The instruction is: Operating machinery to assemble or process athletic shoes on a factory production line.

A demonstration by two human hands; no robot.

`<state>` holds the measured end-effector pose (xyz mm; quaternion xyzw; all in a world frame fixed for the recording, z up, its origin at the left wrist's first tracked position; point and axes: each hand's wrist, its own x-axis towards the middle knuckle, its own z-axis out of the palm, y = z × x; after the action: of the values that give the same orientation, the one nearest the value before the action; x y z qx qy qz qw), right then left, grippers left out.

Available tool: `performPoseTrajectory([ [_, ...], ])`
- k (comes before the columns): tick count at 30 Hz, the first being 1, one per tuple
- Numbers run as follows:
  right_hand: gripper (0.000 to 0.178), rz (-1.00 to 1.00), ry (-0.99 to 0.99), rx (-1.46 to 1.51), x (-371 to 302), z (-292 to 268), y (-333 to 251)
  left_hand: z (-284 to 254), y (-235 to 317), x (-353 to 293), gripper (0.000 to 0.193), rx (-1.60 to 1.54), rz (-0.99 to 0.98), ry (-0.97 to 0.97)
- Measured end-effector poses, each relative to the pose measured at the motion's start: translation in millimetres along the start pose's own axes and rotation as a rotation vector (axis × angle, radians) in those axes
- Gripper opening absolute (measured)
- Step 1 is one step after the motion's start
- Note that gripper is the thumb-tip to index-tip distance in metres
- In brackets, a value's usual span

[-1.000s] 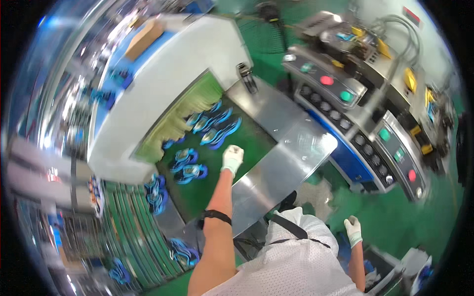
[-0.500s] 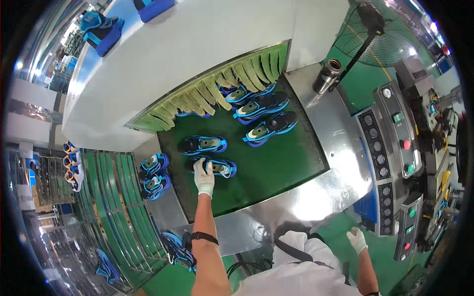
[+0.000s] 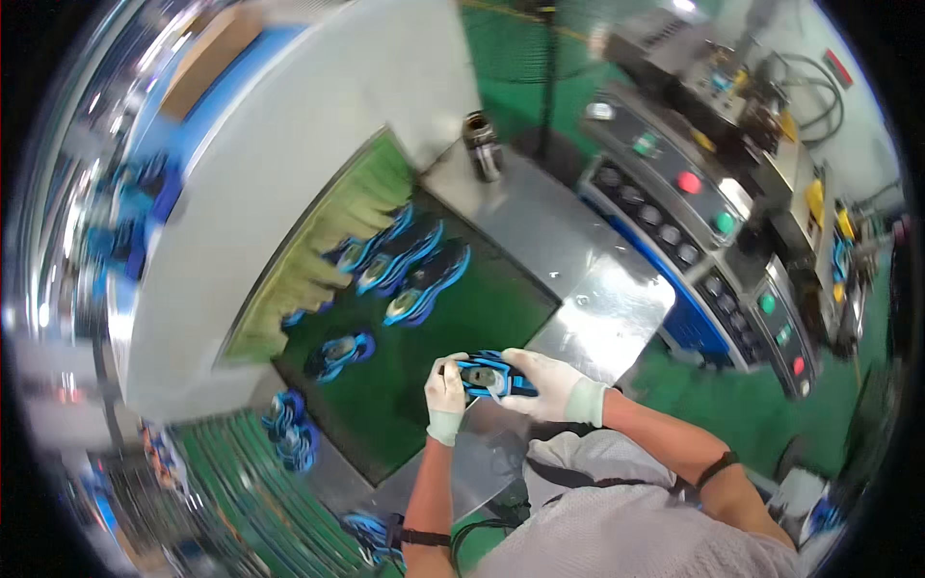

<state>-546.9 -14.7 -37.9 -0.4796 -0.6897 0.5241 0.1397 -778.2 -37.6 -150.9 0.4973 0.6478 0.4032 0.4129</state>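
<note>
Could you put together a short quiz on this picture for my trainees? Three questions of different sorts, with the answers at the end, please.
1. Open question: What do the left grip and the right grip hold together?
2. True or false: The flask stands on the metal ledge.
3. Multiple choice: What colour is the strip curtain on the white machine?
A) red
B) green
C) black

Key
1. A blue-and-black shoe
2. True
3. B
</note>
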Motion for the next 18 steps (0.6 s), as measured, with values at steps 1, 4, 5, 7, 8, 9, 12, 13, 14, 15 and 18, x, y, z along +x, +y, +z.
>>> performPoseTrajectory([
  [1,0.074,-0.029,0.053,-0.051,-17,-15,2,29,21,4,0.045,-0.017,0.038,-0.073],
  [4,0.080,0.074,0.243,-0.112,-86,-74,8,105,112,10,0.049,-0.051,0.115,-0.326],
  [5,0.084,0.068,0.286,-0.011,-114,-93,18,130,133,10,0.043,-0.054,0.119,-0.408],
  [7,0.097,0.197,0.253,0.305,-171,-140,21,177,172,11,0.032,0.006,0.236,-0.552],
  [8,0.097,0.212,0.337,0.316,-197,-152,35,208,205,4,0.023,0.032,0.407,-0.594],
  [9,0.100,0.170,0.435,0.240,-228,-161,49,241,232,-9,0.019,0.023,0.504,-0.681],
  [12,0.091,0.335,0.599,0.004,-285,-175,86,324,302,-64,0.017,0.175,0.951,-0.893],
  [13,0.083,0.350,0.680,0.084,-308,-184,95,350,321,-85,0.019,0.245,1.041,-0.970],
  [14,0.075,0.357,0.752,0.168,-330,-192,105,376,335,-104,0.022,0.322,1.127,-1.036],
  [15,0.068,0.473,0.862,0.257,-355,-197,107,401,353,-123,0.024,0.216,1.157,-1.066],
  [18,0.053,0.456,1.158,0.263,-424,-191,177,465,395,-171,0.045,-0.024,1.054,-1.282],
])
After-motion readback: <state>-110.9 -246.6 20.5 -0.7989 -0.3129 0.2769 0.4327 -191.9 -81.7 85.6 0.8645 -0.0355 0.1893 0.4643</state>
